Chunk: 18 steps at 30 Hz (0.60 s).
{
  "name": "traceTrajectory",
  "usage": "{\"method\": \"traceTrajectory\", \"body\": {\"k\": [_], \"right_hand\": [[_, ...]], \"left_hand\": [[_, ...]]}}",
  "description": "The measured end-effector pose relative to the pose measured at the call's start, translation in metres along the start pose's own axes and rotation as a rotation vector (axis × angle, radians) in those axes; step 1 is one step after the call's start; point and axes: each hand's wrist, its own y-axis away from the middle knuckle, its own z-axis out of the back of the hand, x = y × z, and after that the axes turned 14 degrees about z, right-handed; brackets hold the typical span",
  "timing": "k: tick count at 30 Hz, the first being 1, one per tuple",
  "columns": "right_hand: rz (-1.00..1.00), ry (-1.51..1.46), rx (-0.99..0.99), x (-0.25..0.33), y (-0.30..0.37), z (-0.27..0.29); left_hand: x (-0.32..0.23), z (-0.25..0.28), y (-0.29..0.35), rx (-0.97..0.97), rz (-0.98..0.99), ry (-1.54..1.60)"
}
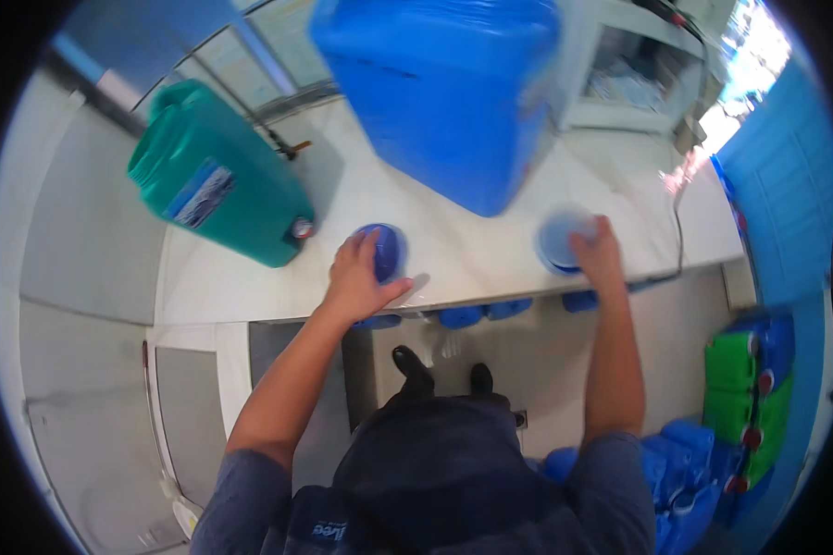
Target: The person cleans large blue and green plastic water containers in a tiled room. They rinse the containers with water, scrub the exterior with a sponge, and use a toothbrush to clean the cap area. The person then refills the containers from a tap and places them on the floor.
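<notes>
Right now the left hand [356,277] lies spread over a dark blue cap [384,252] while the right hand [597,254] grips a paler blue lid [560,239] on the white counter [472,250], so lifting either cleanly probably comes next.

A green jerrycan [220,187] lies on the white counter [491,250], bearing a rectangular blue-and-white label [202,195]. Right of it stands a big blue jerrycan [444,88]; stacked green and blue cans [745,407] sit below the counter's right end.

On the white stone table [491,250], the big blue plastic jerrycan [444,92] stands at twelve o'clock, the green plastic jerrycan [217,190] at ten, two round blue lids [386,250] [560,239] nearest.
</notes>
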Motion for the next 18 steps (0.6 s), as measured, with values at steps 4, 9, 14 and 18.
{"method": "traceTrajectory", "body": {"k": [4,9,14,18], "right_hand": [[0.164,0.714,-0.066,0.025,-0.009,0.008],[0.297,-0.281,0.356,0.199,-0.057,-0.063],[0.363,-0.539,0.530,0.307,-0.141,-0.222],[0.027,-0.659,0.443,0.285,-0.209,-0.390]], "left_hand": [[0.023,-0.008,-0.031,0.042,0.060,-0.191],[0.039,0.003,-0.045,0.181,0.033,-0.033],[0.109,0.039,-0.014,0.229,0.022,0.353],[0.203,0.086,0.027,0.374,0.119,0.629]]}}
